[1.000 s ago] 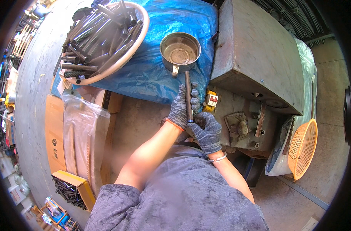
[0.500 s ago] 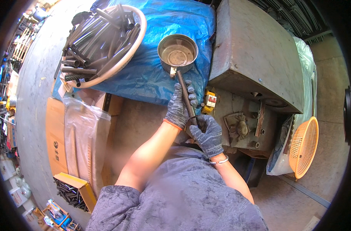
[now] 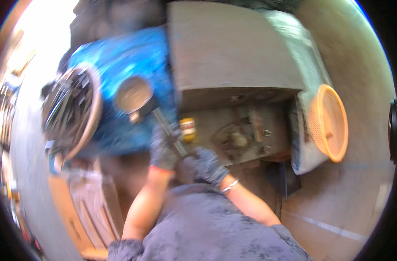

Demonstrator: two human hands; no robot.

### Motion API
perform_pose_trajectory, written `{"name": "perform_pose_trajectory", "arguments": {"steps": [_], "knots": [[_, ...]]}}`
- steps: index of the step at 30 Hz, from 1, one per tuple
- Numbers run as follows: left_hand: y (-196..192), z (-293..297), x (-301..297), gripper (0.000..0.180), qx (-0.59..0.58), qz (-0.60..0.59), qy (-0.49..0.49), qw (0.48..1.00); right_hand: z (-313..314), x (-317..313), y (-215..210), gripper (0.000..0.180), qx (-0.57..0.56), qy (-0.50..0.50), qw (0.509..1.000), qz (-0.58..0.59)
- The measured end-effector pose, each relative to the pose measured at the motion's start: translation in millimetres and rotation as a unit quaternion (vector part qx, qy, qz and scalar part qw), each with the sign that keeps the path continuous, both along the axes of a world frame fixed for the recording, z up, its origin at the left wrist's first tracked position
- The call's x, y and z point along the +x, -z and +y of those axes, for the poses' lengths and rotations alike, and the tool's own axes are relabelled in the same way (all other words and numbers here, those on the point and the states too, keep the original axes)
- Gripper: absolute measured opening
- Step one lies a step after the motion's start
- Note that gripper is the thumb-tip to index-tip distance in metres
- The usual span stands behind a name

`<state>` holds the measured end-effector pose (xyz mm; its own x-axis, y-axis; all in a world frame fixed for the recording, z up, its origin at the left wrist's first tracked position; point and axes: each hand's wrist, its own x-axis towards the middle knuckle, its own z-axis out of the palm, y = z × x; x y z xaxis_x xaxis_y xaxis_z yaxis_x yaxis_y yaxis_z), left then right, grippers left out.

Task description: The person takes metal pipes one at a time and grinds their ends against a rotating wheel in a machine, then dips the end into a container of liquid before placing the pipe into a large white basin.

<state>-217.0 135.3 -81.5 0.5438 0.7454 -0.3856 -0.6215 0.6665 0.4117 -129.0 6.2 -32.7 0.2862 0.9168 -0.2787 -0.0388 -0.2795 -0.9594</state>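
Both my hands wear dark grey gloves and grip the long dark handle of a small metal saucepan (image 3: 133, 94). My left hand (image 3: 163, 145) holds the handle midway. My right hand (image 3: 202, 165) closes on the handle's near end, close to my chest. The pan hangs tilted over a blue tarp (image 3: 133, 61), its bowl toward the upper left. The whole picture is blurred by motion.
A round basin (image 3: 72, 108) full of dark metal handles lies at the left on the tarp. A grey metal machine (image 3: 233, 52) with a yellow part (image 3: 187, 128) stands ahead. An orange mesh basket (image 3: 331, 122) lies at the right. Cardboard (image 3: 72, 209) lies at lower left.
The view has swung, so everything shifted right and down and turned blurry. Both hands keep hold of the pan handle, which now slants up to the left.
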Motion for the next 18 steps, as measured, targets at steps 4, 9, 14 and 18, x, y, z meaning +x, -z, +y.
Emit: {"name": "perform_pose_trajectory", "arguments": {"steps": [4, 9, 14, 18], "knots": [[-30, -22, 6, 0.027, 0.182, 0.044, 0.111, 0.976, -18, 12, 29, 0.048, 0.093, -0.004, 0.993, 0.079], [-58, -71, 54, 0.047, 0.343, 0.055, 0.149, 0.926, -69, 44, 42, 0.039, 0.099, 0.056, 0.993, -0.005], [-52, -71, 69, 0.045, 0.319, 0.052, 0.245, 0.914, -145, 126, -39, 0.029, 0.144, 0.301, 0.908, 0.252], [-43, -82, 60, 0.033, 0.305, 0.139, 0.254, 0.907, -220, 217, -55, 0.022, 0.233, 0.518, 0.780, 0.264]]}}
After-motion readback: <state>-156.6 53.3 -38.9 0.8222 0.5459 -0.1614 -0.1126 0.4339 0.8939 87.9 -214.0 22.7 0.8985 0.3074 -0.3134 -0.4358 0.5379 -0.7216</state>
